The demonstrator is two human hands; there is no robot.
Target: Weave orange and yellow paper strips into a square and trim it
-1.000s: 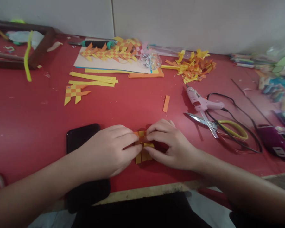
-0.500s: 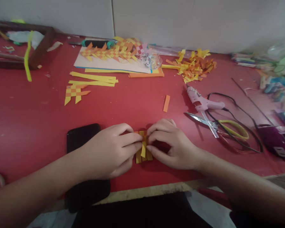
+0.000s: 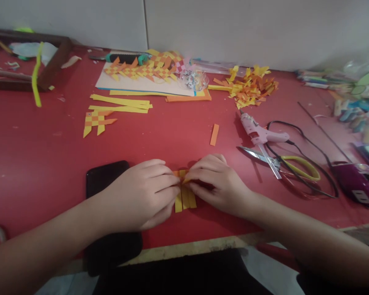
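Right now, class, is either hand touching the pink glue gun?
No, the left hand and right hand are on the woven paper strips, while the glue gun lies apart.

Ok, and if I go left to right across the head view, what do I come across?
Wooden tray → paper fish → left hand → woven paper → right hand → glue gun → purple thing at the right edge.

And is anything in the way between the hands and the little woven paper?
Nothing visible: the left hand and right hand both touch the woven paper directly. The loose orange strip lies farther back.
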